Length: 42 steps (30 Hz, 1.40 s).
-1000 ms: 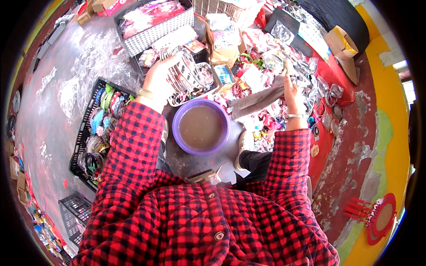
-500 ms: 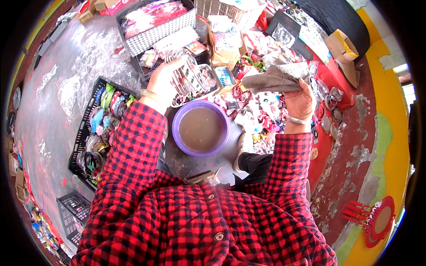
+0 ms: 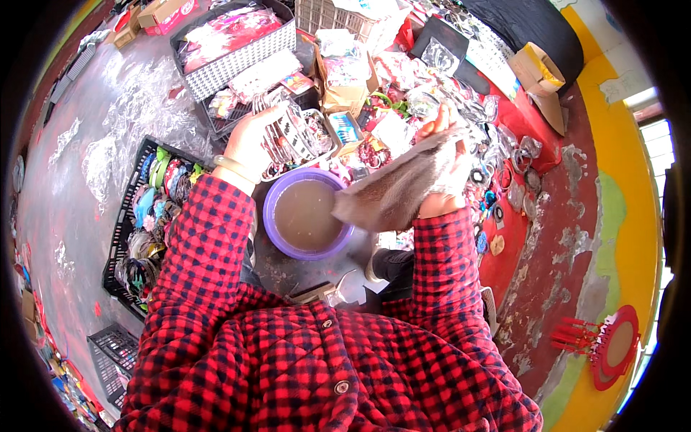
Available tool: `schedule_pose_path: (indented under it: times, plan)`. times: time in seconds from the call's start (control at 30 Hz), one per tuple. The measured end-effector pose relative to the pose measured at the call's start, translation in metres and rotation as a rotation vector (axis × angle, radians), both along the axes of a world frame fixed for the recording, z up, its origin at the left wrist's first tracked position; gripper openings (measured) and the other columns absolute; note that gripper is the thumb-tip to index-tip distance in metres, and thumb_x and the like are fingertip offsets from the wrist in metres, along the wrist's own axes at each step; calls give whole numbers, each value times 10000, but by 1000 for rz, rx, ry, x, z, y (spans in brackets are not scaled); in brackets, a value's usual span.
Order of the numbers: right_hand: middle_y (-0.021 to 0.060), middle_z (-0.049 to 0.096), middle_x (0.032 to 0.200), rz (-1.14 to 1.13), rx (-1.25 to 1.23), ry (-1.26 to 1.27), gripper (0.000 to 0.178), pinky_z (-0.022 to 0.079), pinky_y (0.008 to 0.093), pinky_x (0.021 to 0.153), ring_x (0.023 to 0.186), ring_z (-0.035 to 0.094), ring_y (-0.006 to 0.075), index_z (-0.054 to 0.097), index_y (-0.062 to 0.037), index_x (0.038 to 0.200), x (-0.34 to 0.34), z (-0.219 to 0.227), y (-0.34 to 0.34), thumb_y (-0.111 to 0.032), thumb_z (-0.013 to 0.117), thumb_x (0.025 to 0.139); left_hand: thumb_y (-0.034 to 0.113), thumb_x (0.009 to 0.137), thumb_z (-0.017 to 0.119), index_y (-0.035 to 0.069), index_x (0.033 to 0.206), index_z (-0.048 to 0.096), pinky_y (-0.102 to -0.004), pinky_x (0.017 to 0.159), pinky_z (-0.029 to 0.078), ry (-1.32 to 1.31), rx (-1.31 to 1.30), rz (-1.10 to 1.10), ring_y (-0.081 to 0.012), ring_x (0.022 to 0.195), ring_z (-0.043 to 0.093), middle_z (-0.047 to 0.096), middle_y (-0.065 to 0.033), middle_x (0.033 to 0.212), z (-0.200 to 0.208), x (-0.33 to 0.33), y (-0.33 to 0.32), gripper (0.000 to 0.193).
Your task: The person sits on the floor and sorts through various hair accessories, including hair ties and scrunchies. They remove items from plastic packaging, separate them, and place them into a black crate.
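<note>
My left hand [image 3: 250, 144] is closed on a bunch of thin curved headbands [image 3: 289, 134], dark with pale parts, held up beyond the purple basin; its fingertips are partly hidden behind them. A grey-brown cloth [image 3: 403, 183] hangs from my right hand [image 3: 448, 162], draped over the palm and stretching down to the basin's right rim. The purple basin [image 3: 268, 216] stands on the floor between my feet, holding murky brownish water. Past the left hand lies a white tray [image 3: 332, 144] with more hair hoops, partly covered by the bunch.
On the left stands a black crate [image 3: 119, 252] full of colourful headbands. A grey woven basket [image 3: 245, 54] and an open cardboard box [image 3: 353, 93] are at the far side. Heaped small packaged accessories [image 3: 425, 93] spread to the right. Clear plastic wrap [image 3: 129, 122] litters the floor.
My right hand has turned and come inward, bringing the cloth down and left toward the basin. My left hand still holds the headbands. The whole view has shifted slightly.
</note>
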State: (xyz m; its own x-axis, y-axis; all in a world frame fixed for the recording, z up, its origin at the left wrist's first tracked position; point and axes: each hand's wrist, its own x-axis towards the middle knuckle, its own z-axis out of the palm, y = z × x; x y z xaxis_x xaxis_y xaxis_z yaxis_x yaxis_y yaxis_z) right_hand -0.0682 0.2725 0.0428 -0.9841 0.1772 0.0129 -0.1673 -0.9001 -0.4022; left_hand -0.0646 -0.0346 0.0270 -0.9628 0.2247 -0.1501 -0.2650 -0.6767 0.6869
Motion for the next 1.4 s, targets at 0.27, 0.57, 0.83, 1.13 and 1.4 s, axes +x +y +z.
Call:
schedule_pose_path:
  times: [0.27,0.57,0.83,1.13,1.4]
  plan:
    - [136,448,1295,164,-12,36,411,314,425,1003,1206,419,262,455,-86,1232,16,35,-40,-328,349,917,157,861,530,-31,1023,559,-213,531,483,85,-268,-188,-148,679,620,635,-108,804,12,13,24,249]
    - [124,528,1186,327,387,116,460,390,359,930,1086,498,235,452,-3,1207,18,14,-77,-359,412,919,164,797,629,46,1003,570,-195,507,434,233,-392,-396,-68,608,532,590,0,766,-1,29,61,245]
    - [114,553,1134,537,259,-216,481,377,430,940,1059,512,281,473,-24,1173,0,-10,-55,-419,432,901,129,807,605,26,1041,554,-209,533,456,106,-217,-286,-129,705,612,642,-97,868,25,26,41,261]
    - [62,623,970,567,854,-280,206,482,246,738,856,600,141,575,-28,1064,14,-18,-54,-98,512,881,112,846,555,4,1033,555,-249,564,487,92,-111,-206,-174,706,626,634,-107,868,14,17,28,216]
    - [79,580,1052,239,614,-321,268,471,303,769,936,569,181,517,-15,1121,5,12,-35,-143,477,889,85,774,625,46,889,584,-216,485,426,52,-461,-288,-85,560,535,587,-17,734,8,16,28,127]
